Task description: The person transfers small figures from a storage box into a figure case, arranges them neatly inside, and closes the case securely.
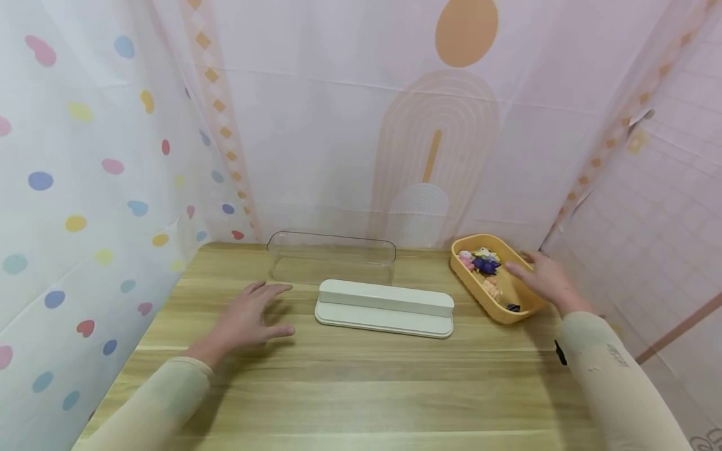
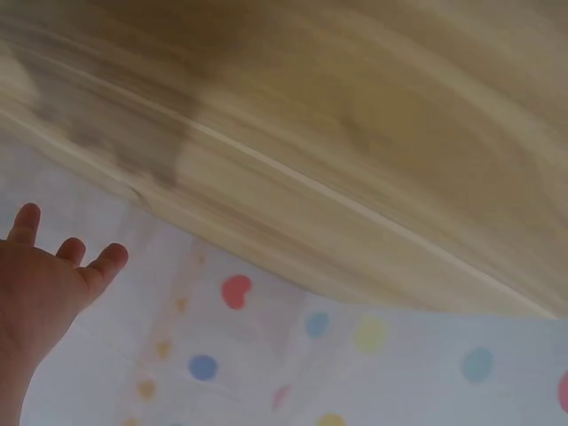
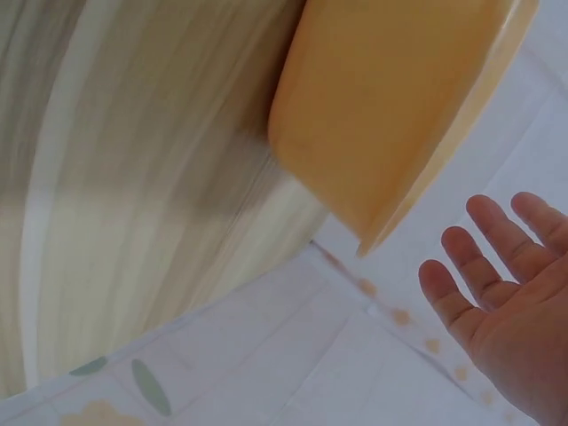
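My left hand [image 1: 242, 316] hovers over the wooden table, thumb and fingers spread with nothing between them; its fingers [image 2: 69, 253] also show in the left wrist view. To its right lies a cream stepped stand [image 1: 389, 321]. Over the right rim of a yellow tray [image 1: 479, 294] is my right hand [image 1: 544, 282], its thumb reaching above the inside. In the right wrist view the extended fingers [image 3: 493, 257] appear apart from the tray's outer wall. Inside the tray lie several small figurines, among them a dark blue one [image 1: 486, 265], an orange one [image 1: 492, 289] and a small dark piece [image 1: 513, 307].
A clear plastic cover [image 1: 333, 241] stands behind the cream stand, near the table's back edge. Patterned curtains [image 1: 316, 138] hang behind the wooden table [image 1: 361, 394] and along its left and right sides.
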Demonstrator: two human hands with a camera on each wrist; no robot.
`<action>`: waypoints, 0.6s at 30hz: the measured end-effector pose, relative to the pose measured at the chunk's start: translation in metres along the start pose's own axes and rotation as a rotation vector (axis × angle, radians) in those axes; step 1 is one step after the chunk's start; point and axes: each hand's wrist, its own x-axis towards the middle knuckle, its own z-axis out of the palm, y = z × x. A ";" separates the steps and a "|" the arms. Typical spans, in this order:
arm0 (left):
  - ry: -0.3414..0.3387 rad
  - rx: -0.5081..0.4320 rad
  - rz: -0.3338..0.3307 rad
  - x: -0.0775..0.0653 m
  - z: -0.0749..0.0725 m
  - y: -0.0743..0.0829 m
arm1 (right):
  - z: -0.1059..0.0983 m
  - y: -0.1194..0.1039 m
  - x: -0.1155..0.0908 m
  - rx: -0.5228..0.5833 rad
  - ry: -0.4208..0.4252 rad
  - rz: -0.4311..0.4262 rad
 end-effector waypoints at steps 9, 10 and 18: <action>-0.008 -0.030 0.060 0.029 0.028 0.023 | 0.004 -0.015 0.007 -0.019 -0.007 -0.032; -0.012 -0.037 0.062 0.032 0.030 0.025 | 0.004 -0.017 0.007 -0.027 -0.006 -0.034; -0.038 -0.057 0.067 0.046 0.043 0.034 | 0.008 -0.025 0.012 -0.035 -0.053 -0.045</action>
